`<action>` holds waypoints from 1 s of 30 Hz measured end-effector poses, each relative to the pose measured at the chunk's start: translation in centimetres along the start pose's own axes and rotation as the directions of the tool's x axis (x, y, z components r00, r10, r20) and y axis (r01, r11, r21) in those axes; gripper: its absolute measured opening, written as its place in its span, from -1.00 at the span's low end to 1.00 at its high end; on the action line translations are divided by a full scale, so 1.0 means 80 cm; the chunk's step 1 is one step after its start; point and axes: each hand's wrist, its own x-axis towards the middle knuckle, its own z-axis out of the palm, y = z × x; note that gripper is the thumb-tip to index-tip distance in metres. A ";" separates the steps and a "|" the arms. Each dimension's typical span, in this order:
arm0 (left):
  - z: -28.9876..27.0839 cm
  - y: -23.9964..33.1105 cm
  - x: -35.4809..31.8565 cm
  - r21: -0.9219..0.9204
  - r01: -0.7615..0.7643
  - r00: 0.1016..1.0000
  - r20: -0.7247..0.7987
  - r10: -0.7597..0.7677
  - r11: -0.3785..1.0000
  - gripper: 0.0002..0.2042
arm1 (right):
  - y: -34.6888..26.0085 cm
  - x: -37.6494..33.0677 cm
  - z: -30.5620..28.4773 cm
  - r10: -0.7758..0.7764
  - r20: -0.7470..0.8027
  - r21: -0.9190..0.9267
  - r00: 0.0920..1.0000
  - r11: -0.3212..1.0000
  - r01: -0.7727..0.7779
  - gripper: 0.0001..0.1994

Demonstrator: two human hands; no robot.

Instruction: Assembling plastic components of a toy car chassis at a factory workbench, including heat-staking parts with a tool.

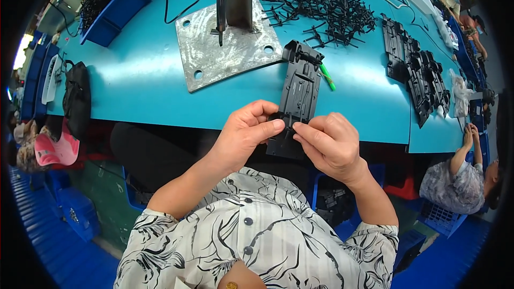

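Patterned shirt sleeves at 6 o'clock, then both hands: left hand (247, 131) and right hand (327, 143) are pinched shut on 1 black plastic chassis (296, 98) at the teal table (139, 80) edge – long axis running 6 to 12. Finished-looking pieces (415, 69) are stacked at 2 o'clock, loose black parts (321, 8) remain at 12 – so roughly midway, by the look.

Black chassis (297, 96): moulded plastic, matt, ribbed. Table (134, 80): smooth teal top, slight sheen. Far plate (227, 45): bare metal, dull, scratched. Far sprues (316, 2): black plastic, slightly glossy. Right stack (415, 69): same matt black plastic. Shirt (257, 235): thin printed cloth.
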 end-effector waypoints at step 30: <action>0.043 -0.027 0.009 0.221 -0.487 0.873 0.101 0.477 0.845 -0.88 | -0.047 -0.016 0.002 0.231 -0.189 0.152 0.954 0.967 -0.204 -0.80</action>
